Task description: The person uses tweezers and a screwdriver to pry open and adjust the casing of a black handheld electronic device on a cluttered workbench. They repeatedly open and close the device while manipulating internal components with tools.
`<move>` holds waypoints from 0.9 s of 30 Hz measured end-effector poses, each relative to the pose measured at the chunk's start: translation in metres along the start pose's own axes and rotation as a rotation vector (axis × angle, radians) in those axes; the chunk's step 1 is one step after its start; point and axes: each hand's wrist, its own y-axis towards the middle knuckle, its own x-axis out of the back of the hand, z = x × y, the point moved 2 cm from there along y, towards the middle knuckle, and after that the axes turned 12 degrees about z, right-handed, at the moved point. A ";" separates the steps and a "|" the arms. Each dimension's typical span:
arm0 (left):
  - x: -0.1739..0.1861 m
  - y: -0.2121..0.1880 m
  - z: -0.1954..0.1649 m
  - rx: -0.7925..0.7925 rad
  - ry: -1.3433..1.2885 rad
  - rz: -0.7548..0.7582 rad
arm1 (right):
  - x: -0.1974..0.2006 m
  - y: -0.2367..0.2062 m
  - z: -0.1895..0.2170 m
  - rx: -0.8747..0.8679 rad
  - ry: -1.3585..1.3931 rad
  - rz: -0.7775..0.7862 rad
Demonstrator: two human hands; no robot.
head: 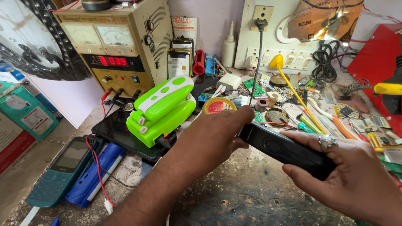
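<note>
A long black device (281,147) is held level above the worn bench, both hands on it. My left hand (217,134) grips its left end, fingers wrapped over the top near a black cable (256,62) that runs up to a wall socket. My right hand (351,175), with a ring on one finger, cradles the right end from below and behind. Just left of my left hand sits a bright green and white folded gadget (161,109) on top of a dark smartphone (113,130).
A beige bench power supply (115,46) with a red digit display stands at the back left. A teal keypad phone (63,169) and a blue cylinder (94,173) lie front left. Screwdrivers (307,123), a round tin (218,105) and small parts crowd the back right, beside a red case (374,62).
</note>
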 end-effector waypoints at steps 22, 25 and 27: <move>-0.003 0.000 -0.003 0.050 -0.012 0.022 | 0.001 -0.005 -0.014 -0.086 0.146 0.105; -0.001 0.004 -0.003 0.143 -0.285 -0.036 | 0.002 -0.005 -0.022 -0.101 0.105 0.083; -0.002 0.008 -0.001 0.114 -0.507 -0.079 | 0.001 -0.004 -0.027 -0.091 0.110 0.053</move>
